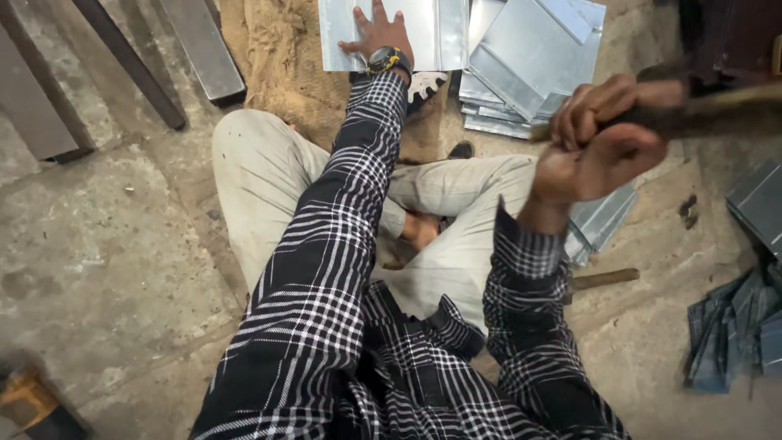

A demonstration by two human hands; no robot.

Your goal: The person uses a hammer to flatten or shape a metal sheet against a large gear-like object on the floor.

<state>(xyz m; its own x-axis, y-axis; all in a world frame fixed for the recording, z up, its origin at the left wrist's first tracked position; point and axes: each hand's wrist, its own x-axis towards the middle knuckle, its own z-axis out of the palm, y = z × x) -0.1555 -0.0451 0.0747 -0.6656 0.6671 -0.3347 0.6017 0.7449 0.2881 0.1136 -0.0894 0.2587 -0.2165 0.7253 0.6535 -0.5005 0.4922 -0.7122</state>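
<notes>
Left hand (379, 37): grip splayed flat, fingers spread, pressing on the flat grey sheet-metal piece (423, 33); nothing clasped.
Right hand (599, 138): grip closed in a fist round the blurred wooden handle (717, 110), raised right of the sheet.
Sheet: lies on the brown burlap sacking (273, 49), its near edge at the wrist.
Stack of folded grey metal sheets (529, 57): just right of the sheet, edges overlapping.
Open room: bare concrete floor (98, 269) left of the sheet.
</notes>
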